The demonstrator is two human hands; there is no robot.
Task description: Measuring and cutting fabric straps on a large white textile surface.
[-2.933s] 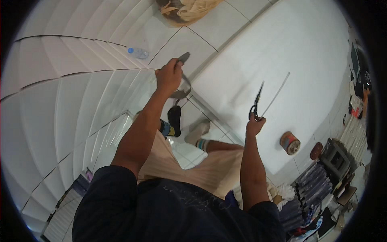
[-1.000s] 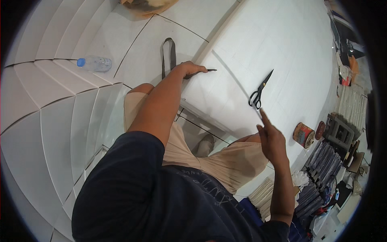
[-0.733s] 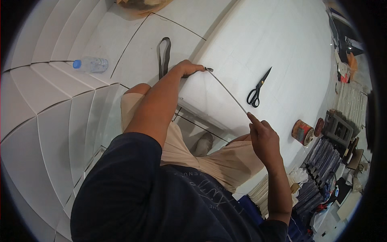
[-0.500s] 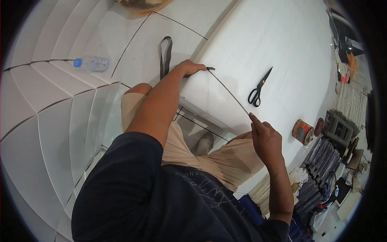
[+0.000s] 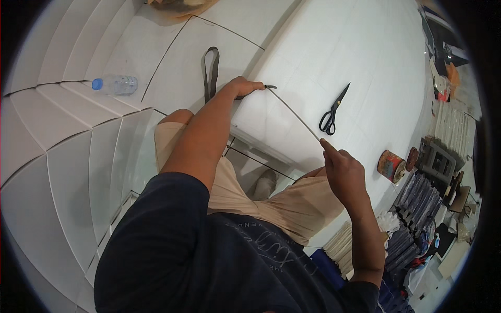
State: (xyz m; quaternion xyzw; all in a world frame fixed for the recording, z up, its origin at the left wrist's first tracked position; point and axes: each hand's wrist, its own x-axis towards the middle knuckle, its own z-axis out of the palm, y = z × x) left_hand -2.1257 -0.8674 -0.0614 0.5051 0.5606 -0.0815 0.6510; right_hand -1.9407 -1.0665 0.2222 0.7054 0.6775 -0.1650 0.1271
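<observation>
At the near left edge of the white padded table (image 5: 334,47), my left hand (image 5: 247,86) is closed on a dark strap (image 5: 211,88), whose loop hangs off beyond the edge. A short dark strap end sticks out past its fingertips. From there a thin, dark, straight strip (image 5: 295,115) runs taut and slanting to my right hand (image 5: 344,169). My right hand pinches the strip's near end, index finger pointing along it. Whether strip and strap are one piece, I cannot tell. Black-handled scissors (image 5: 334,110) lie closed on the table, just beyond my right hand.
A rusty red tin (image 5: 391,166) and a brown round lid (image 5: 412,158) stand at the table's right. Stacks of wrapped dark packets (image 5: 414,201) lie farther right. A plastic bottle (image 5: 117,85) rests at the left, by white panels (image 5: 68,130).
My right hand has shifted slightly away from me, toward the scissors. My left hand keeps its hold on the strap. The whole view has moved a little.
</observation>
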